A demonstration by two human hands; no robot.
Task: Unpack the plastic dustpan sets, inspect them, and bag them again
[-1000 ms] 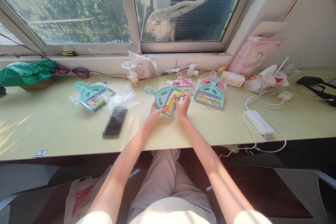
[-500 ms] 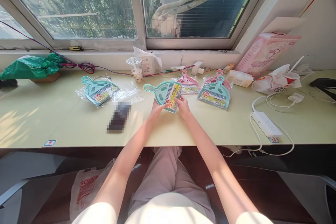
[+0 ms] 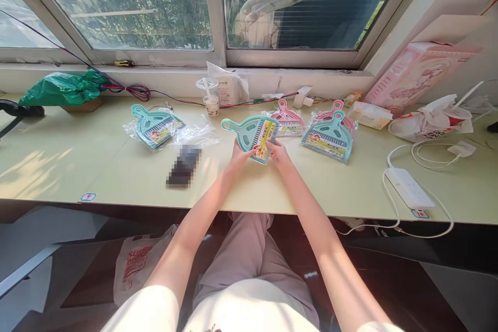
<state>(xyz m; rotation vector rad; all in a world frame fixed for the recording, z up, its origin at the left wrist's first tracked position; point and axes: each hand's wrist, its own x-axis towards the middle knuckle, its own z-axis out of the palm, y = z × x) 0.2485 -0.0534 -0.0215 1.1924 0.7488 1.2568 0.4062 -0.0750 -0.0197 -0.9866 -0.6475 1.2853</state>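
Note:
A teal dustpan and brush set (image 3: 249, 135) with a yellow printed label is held above the table, its handle pointing left. My left hand (image 3: 240, 157) grips its lower edge, and my right hand (image 3: 279, 154) pinches the label side. Left of it lies another teal set (image 3: 155, 128), partly in clear wrap. Behind my right hand rests a pink set (image 3: 287, 118). Farther right, a teal set (image 3: 329, 137) overlaps a pink one (image 3: 337, 106).
The table (image 3: 116, 171) also bears a blurred dark phone-like object (image 3: 183, 166), clear wrappers (image 3: 198, 132), a lidded cup (image 3: 210, 97), a green bag (image 3: 64, 88), a tissue pack (image 3: 370, 115), a white power strip (image 3: 409, 188) with cables and a pink box (image 3: 420, 75).
The view has shifted, so the table items appear farther right. Both hands still hold the teal set, which looks much the same, with its handle to the left.

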